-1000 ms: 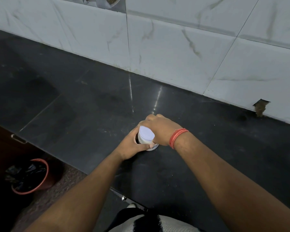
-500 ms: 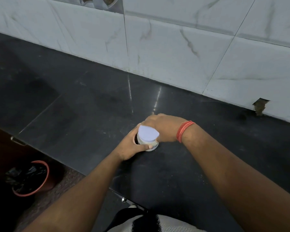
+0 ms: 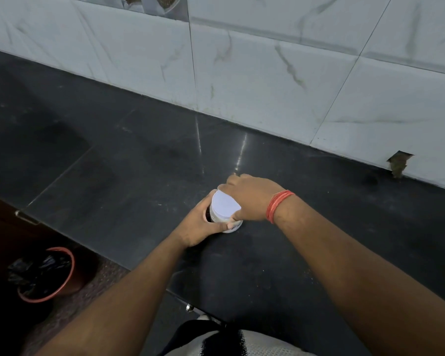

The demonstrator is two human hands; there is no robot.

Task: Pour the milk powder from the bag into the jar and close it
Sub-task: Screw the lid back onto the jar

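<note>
A red bin (image 3: 48, 276) lined with a dark bag is being seen at the lower left, on the floor below the counter edge, its contents too dim to make out. On the black counter (image 3: 139, 176) the jar (image 3: 225, 222) is being gripped around its side by the left hand (image 3: 203, 226), the thumb lying across the near wall and the other fingers being hidden behind the jar. Most of the jar's body is being covered by that hand, so its contents cannot be told. The white lid (image 3: 225, 205) is being held from above by the right hand (image 3: 249, 197), whose fingers are being curled over the far rim and whose fingertips are out of sight. A red thread band (image 3: 279, 205) is being worn at that wrist. Whether the lid is being fully seated cannot be told. Both forearms are being cut off by the bottom edge.
</note>
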